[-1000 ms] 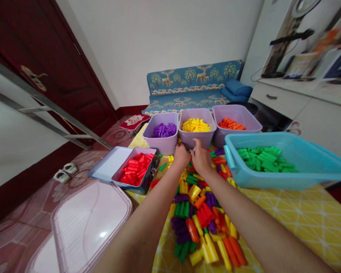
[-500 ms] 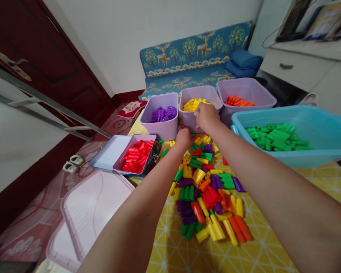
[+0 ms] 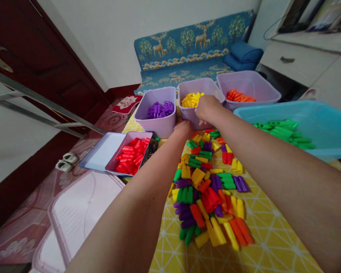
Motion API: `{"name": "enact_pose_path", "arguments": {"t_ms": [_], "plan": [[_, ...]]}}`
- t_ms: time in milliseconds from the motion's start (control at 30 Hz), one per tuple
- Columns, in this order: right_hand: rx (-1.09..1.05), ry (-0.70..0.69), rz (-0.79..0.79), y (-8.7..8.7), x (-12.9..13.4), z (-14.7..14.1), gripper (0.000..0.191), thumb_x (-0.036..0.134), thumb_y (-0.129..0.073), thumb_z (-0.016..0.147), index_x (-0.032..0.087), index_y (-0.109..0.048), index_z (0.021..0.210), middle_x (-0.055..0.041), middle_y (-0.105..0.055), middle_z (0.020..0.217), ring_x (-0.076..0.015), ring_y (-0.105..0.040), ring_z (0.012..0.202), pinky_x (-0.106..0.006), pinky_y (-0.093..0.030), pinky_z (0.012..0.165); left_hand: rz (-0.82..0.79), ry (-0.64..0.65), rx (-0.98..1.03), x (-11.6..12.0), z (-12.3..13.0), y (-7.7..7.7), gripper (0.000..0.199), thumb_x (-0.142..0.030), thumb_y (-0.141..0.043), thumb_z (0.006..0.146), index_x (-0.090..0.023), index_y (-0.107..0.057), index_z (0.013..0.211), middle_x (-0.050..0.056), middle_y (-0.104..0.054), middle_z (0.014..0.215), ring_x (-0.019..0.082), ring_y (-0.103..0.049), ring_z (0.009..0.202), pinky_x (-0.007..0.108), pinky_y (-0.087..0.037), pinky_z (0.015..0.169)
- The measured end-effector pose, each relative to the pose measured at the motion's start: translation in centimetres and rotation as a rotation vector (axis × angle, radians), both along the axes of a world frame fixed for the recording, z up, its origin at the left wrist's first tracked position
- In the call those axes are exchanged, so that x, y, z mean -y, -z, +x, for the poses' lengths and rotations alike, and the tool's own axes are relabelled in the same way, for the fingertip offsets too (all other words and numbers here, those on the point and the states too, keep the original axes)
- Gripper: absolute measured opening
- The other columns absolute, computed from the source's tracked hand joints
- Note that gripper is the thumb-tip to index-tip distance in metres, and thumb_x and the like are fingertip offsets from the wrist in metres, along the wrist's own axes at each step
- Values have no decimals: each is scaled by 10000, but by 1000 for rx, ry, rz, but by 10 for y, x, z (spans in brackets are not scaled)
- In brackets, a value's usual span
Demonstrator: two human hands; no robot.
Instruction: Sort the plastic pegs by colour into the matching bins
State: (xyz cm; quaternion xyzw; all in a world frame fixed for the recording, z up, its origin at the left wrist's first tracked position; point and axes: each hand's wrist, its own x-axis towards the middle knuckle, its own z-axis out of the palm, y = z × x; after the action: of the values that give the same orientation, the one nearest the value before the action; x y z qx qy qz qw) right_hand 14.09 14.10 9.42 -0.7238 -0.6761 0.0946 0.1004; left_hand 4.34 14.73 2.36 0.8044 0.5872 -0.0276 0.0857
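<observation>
My right hand (image 3: 209,109) is at the near wall of the middle lilac bin (image 3: 189,114), its fingers curled inward; what they hold, if anything, is hidden. Low in front of that bin, beside the left lilac bin (image 3: 162,129), is my left hand (image 3: 184,129), its fingers hidden from me. Yellow plastic pieces (image 3: 191,100) lie in the middle bin and purple pieces (image 3: 160,110) in the left one. Below my hands, a mixed heap of tube-shaped toy pieces (image 3: 199,176) in red, green, purple, orange and yellow spreads over the yellow patterned tablecloth (image 3: 268,231).
Orange pieces (image 3: 238,96) sit in the right lilac bin (image 3: 268,89). A blue tub (image 3: 326,117) holds green pieces (image 3: 284,132). Red pieces (image 3: 133,154) fill a box beside its open lid (image 3: 102,149). Pale lids (image 3: 82,212) lie at left; a metal rail (image 3: 45,102) crosses there.
My right hand has lowered slightly against the middle bin, its fingers now in front of the wall. The left hand stays low by the bins. The whole view has shifted a little.
</observation>
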Motion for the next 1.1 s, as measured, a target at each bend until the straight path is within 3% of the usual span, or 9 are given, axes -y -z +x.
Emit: {"name": "enact_pose_path", "arguments": {"t_ms": [133,233,467,700,833,1000,1100], "plan": [[31,-28,-24,-5,3,1,216,224,-549,855,90,-665,979,-68,-658,569,-217,-677,672,-300,-511,671,1,-131,-43,5,3,-9,551,-208,-600,776,-98,-518,1310,238,-427,1392,286,-572,1149,312,-496,907],[30,-40,-14,-6,6,2,223,232,-540,855,84,-674,957,-71,-652,546,-206,-665,626,-284,-503,648,32,-171,-54,10,5,-13,544,-226,-628,771,-116,-535,1295,229,-451,1363,281,-580,1136,313,-500,900],[-45,-3,-53,-10,17,2,308,266,-509,870,59,-648,1051,-93,-672,589,-193,-648,567,-280,-500,624,81,-156,-71,25,5,-10,406,-268,-605,810,-152,-615,1199,191,-596,1196,254,-578,1141,314,-506,895],[-93,28,-31,-6,18,1,301,301,-519,868,76,-670,999,-82,-639,539,-205,-629,536,-306,-498,618,132,-105,-55,43,0,-14,344,-278,-636,772,-167,-677,1095,175,-676,1045,274,-638,1033,337,-516,848],[-114,24,-50,-5,19,2,314,310,-502,878,83,-672,1012,-101,-645,561,-226,-644,583,-318,-497,635,88,-5,-7,54,-8,-24,327,-372,-651,733,-177,-713,988,134,-703,964,263,-662,939,295,-512,777],[-108,18,-34,-4,19,3,315,316,-513,874,84,-665,1023,-118,-655,592,-252,-660,666,-336,-496,677,-247,312,142,57,-25,-41,424,-530,-523,788,-162,-731,803,40,-691,708,180,-642,688,239,-478,633],[-70,16,19,-4,18,2,277,298,-534,858,93,-665,990,-99,-641,563,-248,-659,657,-334,-495,677,-69,325,199,56,-29,-37,353,-466,-550,800,-208,-720,972,35,-711,881,181,-645,837,235,-476,755]]}}
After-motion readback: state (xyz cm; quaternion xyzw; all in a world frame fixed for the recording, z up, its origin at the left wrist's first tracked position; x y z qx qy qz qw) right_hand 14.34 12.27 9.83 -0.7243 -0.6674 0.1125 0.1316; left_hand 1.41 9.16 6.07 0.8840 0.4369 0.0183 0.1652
